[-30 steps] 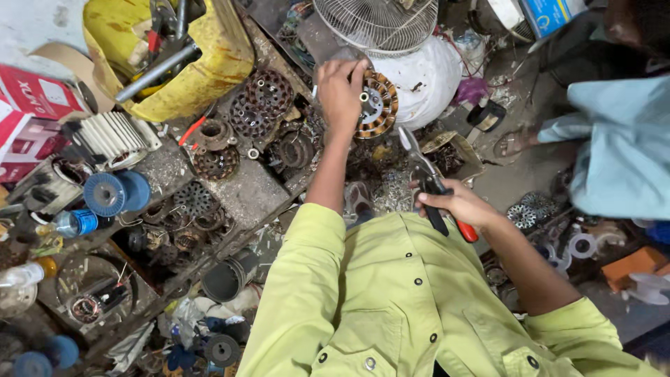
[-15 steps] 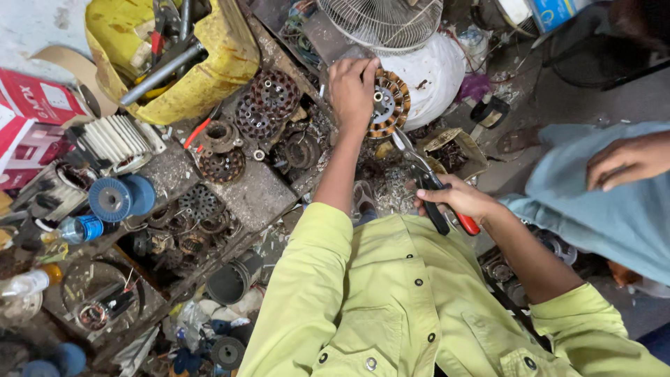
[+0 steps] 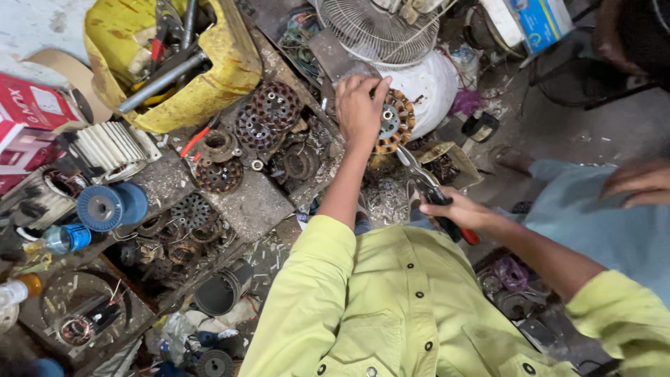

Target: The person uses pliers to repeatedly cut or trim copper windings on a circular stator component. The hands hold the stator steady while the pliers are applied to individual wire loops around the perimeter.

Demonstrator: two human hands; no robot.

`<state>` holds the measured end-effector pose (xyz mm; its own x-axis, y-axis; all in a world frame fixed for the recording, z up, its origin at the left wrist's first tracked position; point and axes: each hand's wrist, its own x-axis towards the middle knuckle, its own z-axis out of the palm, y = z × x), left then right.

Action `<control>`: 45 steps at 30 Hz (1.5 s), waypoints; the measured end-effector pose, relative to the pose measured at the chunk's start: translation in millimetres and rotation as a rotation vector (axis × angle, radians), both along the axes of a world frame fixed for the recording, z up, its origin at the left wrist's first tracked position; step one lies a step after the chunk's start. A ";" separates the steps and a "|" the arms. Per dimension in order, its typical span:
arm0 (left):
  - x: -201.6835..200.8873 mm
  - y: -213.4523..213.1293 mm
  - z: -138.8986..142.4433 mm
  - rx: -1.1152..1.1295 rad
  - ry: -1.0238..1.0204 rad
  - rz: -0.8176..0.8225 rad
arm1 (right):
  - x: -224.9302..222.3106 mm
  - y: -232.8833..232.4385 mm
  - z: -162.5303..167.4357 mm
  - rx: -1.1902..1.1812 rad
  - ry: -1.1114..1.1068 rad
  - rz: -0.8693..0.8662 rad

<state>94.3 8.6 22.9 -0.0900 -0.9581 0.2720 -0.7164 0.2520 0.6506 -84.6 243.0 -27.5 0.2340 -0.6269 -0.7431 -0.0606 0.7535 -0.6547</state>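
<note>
The fan motor stator (image 3: pixel 392 120) sits under our left hand (image 3: pixel 359 106), which grips its rim. Our right hand (image 3: pixel 457 209) is closed around red-handled pliers (image 3: pixel 433 194); we should hold the stator steady and keep the tips low.

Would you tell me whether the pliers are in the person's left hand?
No, the pliers are gripped in the right hand, while the left hand rests on the motor stator.

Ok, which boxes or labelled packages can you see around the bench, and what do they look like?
Red cardboard box: far left edge, flat, red with white lettering.
Blue and white carton: top right beside the fan grille, tilted.
Small bottle: left bench, blue label band.
No screens or signs visible.
</note>
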 end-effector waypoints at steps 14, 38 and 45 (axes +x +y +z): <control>1.1 -3.4 -20.6 -0.085 -0.041 -0.035 | 26.8 1.1 -13.2 0.194 0.572 0.218; -0.7 -4.3 -13.7 -0.055 0.001 -0.042 | 5.8 -6.3 -5.0 -0.264 0.232 0.121; -4.2 -5.6 -14.8 -0.059 -0.018 -0.015 | -3.5 -17.8 4.5 -0.185 0.431 0.205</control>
<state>90.1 3.0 8.1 -0.1093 -0.9388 0.3266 -0.7238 0.3004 0.6212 -88.1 225.2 -23.1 0.0629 -0.7304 -0.6801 -0.4889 0.5715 -0.6590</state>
